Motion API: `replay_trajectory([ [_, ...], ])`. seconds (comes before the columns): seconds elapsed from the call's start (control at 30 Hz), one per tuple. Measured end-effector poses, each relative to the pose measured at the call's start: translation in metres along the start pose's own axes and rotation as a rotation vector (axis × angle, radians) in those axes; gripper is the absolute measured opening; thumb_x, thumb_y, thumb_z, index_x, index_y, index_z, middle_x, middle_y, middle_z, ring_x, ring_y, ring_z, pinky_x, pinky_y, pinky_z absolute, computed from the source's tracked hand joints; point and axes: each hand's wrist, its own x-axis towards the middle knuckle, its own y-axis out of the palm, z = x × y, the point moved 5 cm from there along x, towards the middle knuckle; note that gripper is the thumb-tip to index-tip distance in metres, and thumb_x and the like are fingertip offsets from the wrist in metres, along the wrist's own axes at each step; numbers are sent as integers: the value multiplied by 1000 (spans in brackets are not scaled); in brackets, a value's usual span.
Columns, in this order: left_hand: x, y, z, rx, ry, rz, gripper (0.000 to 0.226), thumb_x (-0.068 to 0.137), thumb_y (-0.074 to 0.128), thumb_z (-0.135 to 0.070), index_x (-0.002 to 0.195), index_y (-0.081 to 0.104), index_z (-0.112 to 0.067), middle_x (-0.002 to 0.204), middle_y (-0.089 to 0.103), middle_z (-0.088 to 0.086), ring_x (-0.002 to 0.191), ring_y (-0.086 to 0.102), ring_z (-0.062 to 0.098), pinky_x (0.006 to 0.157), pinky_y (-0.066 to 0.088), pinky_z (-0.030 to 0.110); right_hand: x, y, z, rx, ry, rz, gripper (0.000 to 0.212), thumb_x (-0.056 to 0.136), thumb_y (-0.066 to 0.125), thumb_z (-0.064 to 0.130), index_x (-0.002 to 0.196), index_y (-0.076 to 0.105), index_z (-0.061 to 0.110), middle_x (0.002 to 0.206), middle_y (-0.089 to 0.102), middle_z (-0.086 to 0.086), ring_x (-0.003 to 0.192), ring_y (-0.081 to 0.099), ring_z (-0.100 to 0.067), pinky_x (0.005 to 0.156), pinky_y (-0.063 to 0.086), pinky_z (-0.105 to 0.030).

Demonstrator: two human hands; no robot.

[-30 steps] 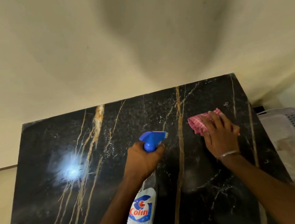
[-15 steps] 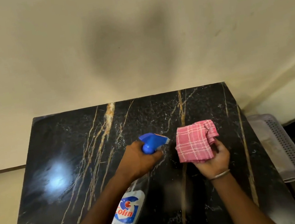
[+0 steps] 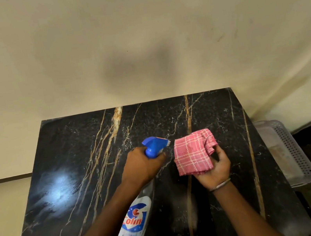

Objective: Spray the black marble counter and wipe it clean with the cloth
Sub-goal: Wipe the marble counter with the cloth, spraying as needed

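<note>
The left forearm (image 3: 99, 228) and the right forearm (image 3: 242, 214) are seen bare along their whole visible length, as are the left hand (image 3: 144, 167) and the right hand (image 3: 215, 168). A thin, silver-coloured metal bangle (image 3: 220, 184) is worn on the right wrist, just below the hand. It is seen as a plain, narrow ring.

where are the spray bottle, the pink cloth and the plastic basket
spray bottle (image 3: 135, 220), head view, on the label of its clear body
pink cloth (image 3: 192, 153), head view, on the middle of the checked fold
plastic basket (image 3: 292, 148), head view, on its perforated wall
</note>
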Motion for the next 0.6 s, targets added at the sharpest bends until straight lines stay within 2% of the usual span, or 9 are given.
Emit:
replay_trajectory([
  [0.1, -2, 6, 11, 10, -73, 13, 21, 81, 72, -32, 88, 55, -22, 72, 60, -6, 61, 58, 4, 51, 40, 16, 1, -2, 4, 5, -8, 17, 67, 94, 41, 62, 141, 54, 16, 142, 54, -18, 133, 47, -41, 112, 30, -61],
  [0.2, -5, 17, 17, 28, -105, 52, 34, 80, 72, -32, 108, 57, -18, 83, 63, -4, 71, 62, 6, 56, 43, 17, 3, -6, 9, 8, -10, 21, 73, 92, 40, 67, 142, 52, 15, 142, 54, -20, 134, 45, -43, 113, 28, -62],
  [0.33, -7, 30, 6, 57, -50, 87, 28, 80, 73, -34, 98, 58, -21, 75, 60, -9, 66, 61, 4, 51, 39, 13, 0, -6, 13, 5, 1, 41, 76, 89, 38, 70, 136, 56, 13, 137, 57, -24, 130, 48, -45, 104, 39, -65],
  [0.43, -3, 41, -7, 33, -9, 128, 23, 79, 74, -33, 92, 58, -22, 74, 61, -9, 65, 61, 4, 53, 41, 14, -3, -8, 14, -3, -5, 17, 78, 89, 37, 72, 123, 70, 10, 133, 59, -25, 124, 54, -46, 95, 42, -68],
  [0.5, -1, 47, -15, 5, 7, 129, 23, 78, 74, -34, 91, 57, -23, 73, 63, -7, 66, 63, 6, 55, 44, 16, -3, -10, 17, -10, -20, -13, 78, 88, 38, 73, 118, 72, 9, 133, 60, -25, 123, 56, -46, 101, 43, -64],
  [0.6, 4, 53, -20, -20, 19, 88, 28, 78, 73, -36, 98, 61, -19, 76, 66, -4, 68, 65, 8, 60, 51, 22, -5, -13, 24, -9, -47, -49, 78, 83, 44, 71, 125, 68, 10, 135, 58, -23, 129, 51, -43, 111, 34, -60],
])
